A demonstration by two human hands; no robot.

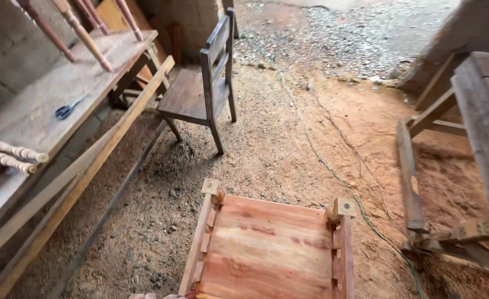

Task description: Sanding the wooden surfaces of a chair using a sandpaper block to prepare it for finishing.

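Note:
A reddish unfinished wooden furniture piece point(269, 249) with a flat panel, side rails and two short square posts lies on the ground at the bottom centre. A sliver of fingers, apparently my left hand point(154, 296), shows at the bottom edge, right by the piece's near left corner. Whether those fingers grip the wood is hidden by the frame edge. My right hand is out of sight.
A dark wooden chair point(203, 91) stands further ahead. On the left, a workbench point(45, 105) carries blue-handled scissors point(67, 109) and turned spindles point(11, 154), with long planks point(83, 177) leaning against it. A rough wooden frame point(466, 149) stands on the right. A thin cord point(333, 171) trails over the sawdust floor.

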